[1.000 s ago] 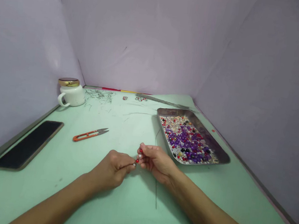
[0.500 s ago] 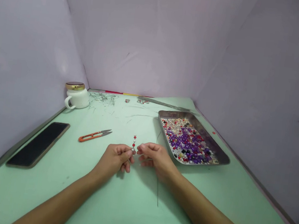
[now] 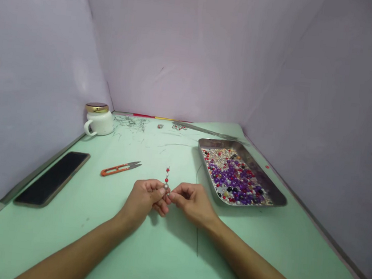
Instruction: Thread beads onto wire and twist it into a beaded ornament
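Between thumb and forefinger, my left hand (image 3: 147,198) pinches the lower end of a short string of red and white beads (image 3: 167,176), which points away from me. My right hand (image 3: 193,201) is closed in a pinch at that same lower end, its fingertips right beside the left ones. What the right fingertips hold is too small to make out. A thin dark wire (image 3: 197,243) passes beneath my right wrist, showing on the table on both sides of it.
A metal tray (image 3: 278,197) of mixed beads stands to the right. Orange thread snips (image 3: 115,170), a phone (image 3: 53,180) and a lidded white mug (image 3: 102,123) are on the left. Wire clippings (image 3: 130,123), small beaded pieces (image 3: 179,127) and a bundle of wires (image 3: 203,130) lie at the back.
My right hand has come down and closer to the left, its fingers closing into a pinch at the bead string's lower end. My left hand has kept its hold. The view has shifted slightly.
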A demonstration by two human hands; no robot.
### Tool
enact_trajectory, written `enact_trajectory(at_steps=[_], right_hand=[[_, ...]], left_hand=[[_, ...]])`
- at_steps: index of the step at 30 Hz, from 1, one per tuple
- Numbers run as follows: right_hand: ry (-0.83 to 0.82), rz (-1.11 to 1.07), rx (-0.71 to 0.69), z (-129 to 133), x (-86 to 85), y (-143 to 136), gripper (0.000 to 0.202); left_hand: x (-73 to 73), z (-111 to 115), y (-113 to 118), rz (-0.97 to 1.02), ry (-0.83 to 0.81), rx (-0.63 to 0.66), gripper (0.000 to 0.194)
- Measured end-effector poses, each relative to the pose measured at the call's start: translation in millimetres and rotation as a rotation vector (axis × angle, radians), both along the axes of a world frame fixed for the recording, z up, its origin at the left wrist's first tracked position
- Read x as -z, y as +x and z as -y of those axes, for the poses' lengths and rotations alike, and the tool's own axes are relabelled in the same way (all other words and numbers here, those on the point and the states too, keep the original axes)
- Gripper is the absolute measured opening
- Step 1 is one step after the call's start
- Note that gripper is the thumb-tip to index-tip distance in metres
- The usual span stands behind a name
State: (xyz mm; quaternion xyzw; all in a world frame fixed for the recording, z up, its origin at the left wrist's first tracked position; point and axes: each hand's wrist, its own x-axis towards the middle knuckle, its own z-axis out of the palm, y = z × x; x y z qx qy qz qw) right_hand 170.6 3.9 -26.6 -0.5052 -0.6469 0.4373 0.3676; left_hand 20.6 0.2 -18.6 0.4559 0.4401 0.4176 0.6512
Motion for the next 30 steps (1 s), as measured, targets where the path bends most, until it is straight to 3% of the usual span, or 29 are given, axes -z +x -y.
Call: enact_trajectory(at_steps=[4, 7, 15, 26, 30], right_hand=[[0.034, -0.051, 0.052, -2.4, -3.5, 1.1, 0.015], [-0.030, -0.171, 0.114, -4.1, -3.2, -1.5, 0.018], [0.003, -0.142, 0.114, -1.1, 6.6, -11.5, 0.015], [-0.141, -0.267, 0.086, -4.7, 12.8, -13.8, 0.012], [0.019, -0.099, 0.133, 0.5, 13.5, -15.5, 0.013]], left_hand=[[-3.9, -0.4, 2.2, -0.160, 0.021, -0.017, 0.015], [-4.2, -0.8, 3.9, -0.245, 0.029, -0.005, 0.018], [13.1, -3.5, 9.6, -0.195, 0.031, -0.025, 0.020], [19.1, -2.5, 8.4, -0.293, -0.006, 0.021, 0.021], [18.9, -0.7, 11.8, -0.345, -0.003, -0.021, 0.021]])
